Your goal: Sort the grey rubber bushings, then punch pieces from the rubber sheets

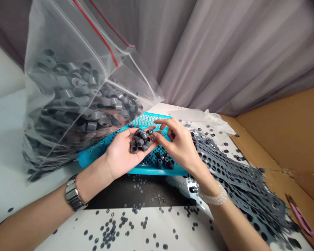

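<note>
My left hand point(120, 153) is turned palm up and cupped, with a small heap of grey plastic caps point(140, 141) resting in its palm and against its fingers. Over the left fingertips reaches my right hand point(179, 143), its thumb and index finger apart. A single small cap point(150, 131) lies right by the right thumb tip; I see no piece clearly gripped there. Below both hands is a blue perforated basket point(136, 170) with several more dark caps point(164, 161) in it. A big clear zip bag point(94, 69) full of grey ring-shaped pieces stands to the left, partly over the basket.
Dark punched sheets point(232, 177) are piled on the right. Small dark discs point(110, 232) are scattered over the white table point(136, 240). A cardboard wall point(285, 139) and a pink-handled tool point(300, 216) are at far right; a grey curtain point(211, 52) hangs behind.
</note>
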{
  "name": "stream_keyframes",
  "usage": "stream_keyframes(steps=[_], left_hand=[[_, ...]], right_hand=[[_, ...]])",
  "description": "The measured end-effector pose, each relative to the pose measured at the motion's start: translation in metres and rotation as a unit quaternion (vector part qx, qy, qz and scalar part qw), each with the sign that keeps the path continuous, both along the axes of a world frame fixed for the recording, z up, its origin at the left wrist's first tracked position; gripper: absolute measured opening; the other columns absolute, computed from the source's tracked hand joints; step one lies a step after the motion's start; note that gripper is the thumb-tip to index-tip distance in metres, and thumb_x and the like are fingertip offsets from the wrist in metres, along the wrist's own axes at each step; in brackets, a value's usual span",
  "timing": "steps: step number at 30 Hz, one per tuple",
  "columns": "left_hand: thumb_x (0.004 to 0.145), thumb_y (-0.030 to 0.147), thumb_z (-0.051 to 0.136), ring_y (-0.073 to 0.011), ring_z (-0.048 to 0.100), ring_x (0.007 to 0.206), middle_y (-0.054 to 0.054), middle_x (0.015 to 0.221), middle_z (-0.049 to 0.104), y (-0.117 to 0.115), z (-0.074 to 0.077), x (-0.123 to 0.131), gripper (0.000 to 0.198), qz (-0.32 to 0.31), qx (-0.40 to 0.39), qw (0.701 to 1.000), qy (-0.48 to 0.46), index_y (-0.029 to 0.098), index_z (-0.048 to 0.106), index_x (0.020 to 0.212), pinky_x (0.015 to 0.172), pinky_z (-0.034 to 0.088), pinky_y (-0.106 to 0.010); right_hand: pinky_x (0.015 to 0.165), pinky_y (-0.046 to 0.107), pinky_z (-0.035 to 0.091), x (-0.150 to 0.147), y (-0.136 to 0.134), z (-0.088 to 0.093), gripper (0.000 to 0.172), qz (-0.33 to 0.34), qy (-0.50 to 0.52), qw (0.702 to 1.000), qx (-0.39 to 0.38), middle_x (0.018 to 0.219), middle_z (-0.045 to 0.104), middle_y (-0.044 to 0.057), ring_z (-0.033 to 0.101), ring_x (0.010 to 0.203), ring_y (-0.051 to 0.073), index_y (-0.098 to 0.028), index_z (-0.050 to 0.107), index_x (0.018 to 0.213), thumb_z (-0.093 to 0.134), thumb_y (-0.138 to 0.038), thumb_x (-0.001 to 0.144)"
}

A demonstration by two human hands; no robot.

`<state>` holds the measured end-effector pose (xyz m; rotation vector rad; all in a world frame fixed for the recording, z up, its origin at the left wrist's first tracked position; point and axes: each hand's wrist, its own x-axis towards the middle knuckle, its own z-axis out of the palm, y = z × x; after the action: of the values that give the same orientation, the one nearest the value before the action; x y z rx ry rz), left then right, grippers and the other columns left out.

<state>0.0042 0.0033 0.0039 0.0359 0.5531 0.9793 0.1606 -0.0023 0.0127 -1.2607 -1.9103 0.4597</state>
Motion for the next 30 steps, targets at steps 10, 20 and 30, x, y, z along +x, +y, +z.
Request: stream_keyframes(steps=[10,20,30], left_hand=[[0.087,0.010,0.037,-0.0209,0.069,0.080,-0.010,0.078,0.068,0.001,-0.003,0.001,0.020,0.001,-0.013,0.999,0.029,0.012,0.057,0.090,0.089,0.053,-0.045],[0.090,0.015,0.031,-0.0320,0.058,0.114,-0.025,0.119,0.061,-0.003,0.004,0.000,0.046,-0.027,-0.004,0.999,-0.022,0.001,0.043,0.132,0.088,0.055,-0.039],[0.089,0.015,0.031,-0.0305,0.058,0.114,-0.025,0.125,0.058,-0.001,0.004,0.000,0.048,0.008,-0.030,1.000,0.004,0.003,0.043,0.134,0.085,0.057,-0.037]], right_hand=[[0.058,0.027,0.036,0.001,0.004,-0.006,0.010,0.038,0.118,0.987,-0.106,0.078,0.059,0.001,0.044,0.062,0.012,-0.022,0.069,0.088,0.064,-0.024,0.081],[0.036,0.016,0.015,0.021,0.018,-0.004,0.024,0.100,0.517,0.745,-0.409,0.068,0.053,-0.002,0.020,0.047,0.003,-0.013,0.068,0.079,0.075,-0.036,0.074],[0.035,0.018,0.019,0.018,0.013,0.004,0.014,0.116,0.533,0.731,-0.409,0.068,0.056,-0.001,0.024,0.047,0.006,-0.016,0.067,0.079,0.068,-0.030,0.076]])
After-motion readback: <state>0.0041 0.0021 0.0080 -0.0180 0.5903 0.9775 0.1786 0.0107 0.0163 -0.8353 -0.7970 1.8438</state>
